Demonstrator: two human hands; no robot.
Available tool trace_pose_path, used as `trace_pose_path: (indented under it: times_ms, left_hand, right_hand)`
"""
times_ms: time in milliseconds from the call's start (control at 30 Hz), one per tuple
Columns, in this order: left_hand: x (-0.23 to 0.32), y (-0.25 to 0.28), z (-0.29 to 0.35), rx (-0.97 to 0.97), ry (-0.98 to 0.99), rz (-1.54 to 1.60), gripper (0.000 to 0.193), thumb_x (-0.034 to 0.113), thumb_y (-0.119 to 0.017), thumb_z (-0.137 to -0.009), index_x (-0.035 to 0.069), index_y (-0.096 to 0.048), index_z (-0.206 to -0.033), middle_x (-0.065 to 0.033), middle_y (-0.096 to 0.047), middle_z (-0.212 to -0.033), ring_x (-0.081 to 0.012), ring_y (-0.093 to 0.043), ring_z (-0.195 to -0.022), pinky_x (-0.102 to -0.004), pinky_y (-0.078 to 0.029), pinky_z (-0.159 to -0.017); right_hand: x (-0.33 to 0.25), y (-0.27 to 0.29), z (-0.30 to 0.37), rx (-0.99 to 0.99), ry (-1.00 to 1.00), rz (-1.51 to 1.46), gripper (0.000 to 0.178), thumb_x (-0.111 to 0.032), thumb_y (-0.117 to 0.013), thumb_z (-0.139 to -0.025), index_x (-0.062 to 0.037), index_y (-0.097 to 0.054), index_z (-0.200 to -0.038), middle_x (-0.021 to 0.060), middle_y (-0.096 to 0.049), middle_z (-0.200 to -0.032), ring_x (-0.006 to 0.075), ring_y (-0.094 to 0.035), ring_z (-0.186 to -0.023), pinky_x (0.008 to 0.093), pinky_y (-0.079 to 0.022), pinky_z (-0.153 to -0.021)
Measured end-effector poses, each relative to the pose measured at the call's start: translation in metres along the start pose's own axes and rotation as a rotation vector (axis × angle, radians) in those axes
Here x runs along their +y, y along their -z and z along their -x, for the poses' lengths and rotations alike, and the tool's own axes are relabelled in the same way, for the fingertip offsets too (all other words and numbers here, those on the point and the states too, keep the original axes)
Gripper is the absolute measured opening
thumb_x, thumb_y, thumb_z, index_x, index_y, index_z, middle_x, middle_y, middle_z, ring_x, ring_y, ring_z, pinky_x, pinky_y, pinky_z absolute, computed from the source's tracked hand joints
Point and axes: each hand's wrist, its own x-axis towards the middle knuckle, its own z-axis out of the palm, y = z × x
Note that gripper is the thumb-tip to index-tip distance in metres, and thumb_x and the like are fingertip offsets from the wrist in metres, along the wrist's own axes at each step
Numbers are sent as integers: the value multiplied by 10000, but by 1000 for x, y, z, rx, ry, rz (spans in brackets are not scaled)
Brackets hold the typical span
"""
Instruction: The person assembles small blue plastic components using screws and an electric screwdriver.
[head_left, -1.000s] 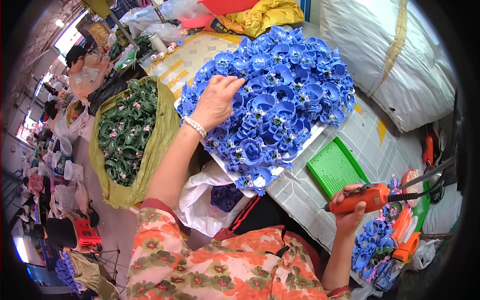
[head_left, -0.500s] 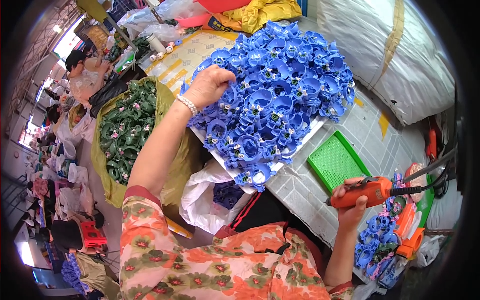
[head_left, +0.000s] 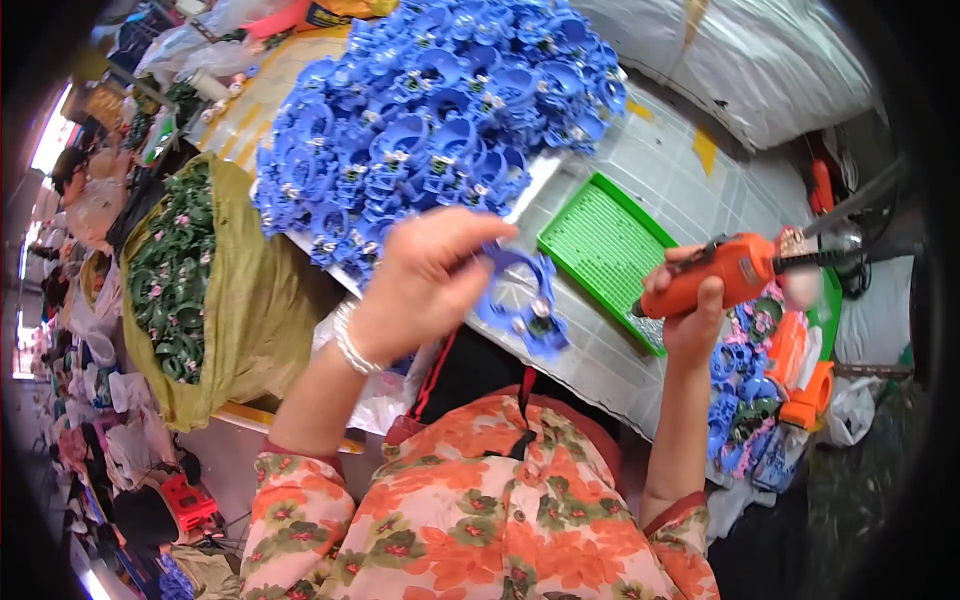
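My left hand, with a white beaded bracelet at its wrist, pinches a blue plastic ring-shaped piece carrying small white and green flower decorations. The piece is held in the air near the table's front edge and is slightly blurred. A large heap of similar blue pieces lies on a white tray just beyond this hand. In my right hand is an orange corded handheld power tool, its dark tip pointing left. Fingers wrap around its body, above the right end of a green perforated tray.
At left stands a yellow-green sack of green flowered pieces. A big white sack lies at the far right. More blue pieces and an orange holder are to my right. A red stool stands on the floor.
My left hand has come back from the heap toward me, now carrying one blue piece. My right hand still holds the orange tool. The whole view has shifted, bringing the heap higher and leftward.
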Motion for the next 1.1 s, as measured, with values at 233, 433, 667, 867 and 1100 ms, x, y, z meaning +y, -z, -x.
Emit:
trace_pose_path:
  times_ms: [233,433,667,867,1100]
  left_hand:
    - [-37,-107,39,-8,113,37,299,-49,-506,-716,8,-641,-976,-128,-608,-849,-247,-594,-701,-310,-458,-599]
    - [-66,-138,39,108,146,-148,304,-51,-501,-708,1,-615,-985,-163,-592,-862,-340,-585,-760,-388,-471,-655]
    - [-44,-134,36,1,117,-339,477,198,-680,-731,-9,-538,-1136,-189,-528,-1079,-358,-532,-950,-428,-455,-796]
    - [-64,-143,36,-139,-60,-284,683,252,-744,-674,-27,-462,-1230,-197,-476,-1194,-359,-466,-1082,-434,-396,-932]
    - [-65,-152,30,-145,0,-227,606,191,-750,-666,-18,-505,-1178,-177,-512,-1151,-339,-515,-1000,-411,-430,-865]
  right_hand:
    - [3,15,-9,22,2,105,626,-561,-617,-805,27,-528,-999,81,-538,-724,185,-544,-659,330,-466,-644]
    - [9,11,-12,-1,-27,74,622,-561,-621,-802,23,-530,-999,78,-540,-729,187,-544,-662,323,-456,-631]
    - [12,5,-8,20,-38,110,690,-622,-634,-753,16,-533,-996,68,-548,-733,183,-553,-665,335,-463,-660]
    - [19,-3,-17,3,-27,20,720,-638,-629,-739,21,-536,-1013,69,-559,-743,180,-565,-671,320,-471,-657]
    - [49,-4,-32,75,-9,71,803,-737,-558,-720,16,-535,-999,71,-547,-733,200,-547,-663,356,-468,-686]
